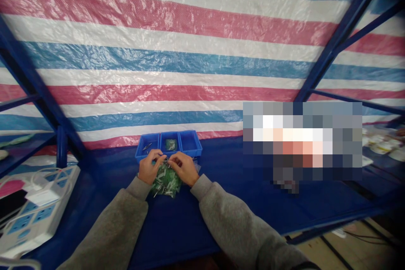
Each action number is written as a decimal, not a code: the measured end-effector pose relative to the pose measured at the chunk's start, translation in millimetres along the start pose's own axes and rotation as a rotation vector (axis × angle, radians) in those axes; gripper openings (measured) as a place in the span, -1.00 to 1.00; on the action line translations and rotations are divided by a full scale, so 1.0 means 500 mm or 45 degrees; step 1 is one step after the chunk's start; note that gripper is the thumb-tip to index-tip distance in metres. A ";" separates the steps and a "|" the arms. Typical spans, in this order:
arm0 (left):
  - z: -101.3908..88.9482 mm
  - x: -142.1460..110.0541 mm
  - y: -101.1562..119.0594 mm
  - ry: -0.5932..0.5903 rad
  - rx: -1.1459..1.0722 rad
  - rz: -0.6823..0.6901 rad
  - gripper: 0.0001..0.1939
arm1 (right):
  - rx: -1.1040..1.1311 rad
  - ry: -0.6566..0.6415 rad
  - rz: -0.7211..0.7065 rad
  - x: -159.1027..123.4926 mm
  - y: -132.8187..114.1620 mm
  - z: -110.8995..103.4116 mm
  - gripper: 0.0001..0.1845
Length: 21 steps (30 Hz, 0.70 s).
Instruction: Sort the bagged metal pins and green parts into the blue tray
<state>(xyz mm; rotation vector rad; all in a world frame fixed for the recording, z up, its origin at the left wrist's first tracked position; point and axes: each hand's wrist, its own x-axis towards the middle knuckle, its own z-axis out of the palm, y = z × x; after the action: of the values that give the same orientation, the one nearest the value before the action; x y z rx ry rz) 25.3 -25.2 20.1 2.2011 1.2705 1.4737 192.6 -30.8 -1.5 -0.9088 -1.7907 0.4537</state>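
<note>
My left hand (149, 167) and my right hand (184, 168) meet fingertip to fingertip just in front of the blue bins. The fingers of each are pinched together around something small, too fine to name. Under and between them lies a pile of small clear-and-green packets (166, 180), with thin metallic pieces among them. Behind my hands stand three joined blue bins: the left bin (148, 139) holds a few thin metallic pieces, the middle bin (170, 136) a green packet, and the right bin (190, 140) shows its bare blue inside.
A white power strip (60, 215) with a plugged-in white adapter (44, 196) and cables lies to the left on the blue table (177, 232). Blue metal frame posts (62, 147) rise at both sides before a striped tarp (190, 63). A pixelated patch hides an area at right.
</note>
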 end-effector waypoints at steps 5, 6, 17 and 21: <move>-0.001 0.005 -0.005 -0.055 -0.034 0.021 -0.80 | -0.050 0.102 0.061 0.004 0.002 -0.007 -0.72; -0.001 0.006 -0.006 -0.060 -0.025 0.039 -0.80 | -0.048 0.105 0.068 0.004 0.002 -0.008 -0.70; -0.006 0.007 0.005 -0.180 0.087 0.121 -0.71 | 0.058 0.134 0.102 0.004 0.002 -0.005 -0.77; -0.007 0.007 0.004 -0.208 0.111 0.098 -0.64 | 0.045 0.129 0.062 0.003 0.002 -0.003 -0.80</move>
<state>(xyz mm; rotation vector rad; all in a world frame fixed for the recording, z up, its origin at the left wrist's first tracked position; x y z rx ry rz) 23.9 -24.8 25.4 2.3961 1.2314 1.2551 194.3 -29.2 -0.4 -0.9362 -1.6665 0.4609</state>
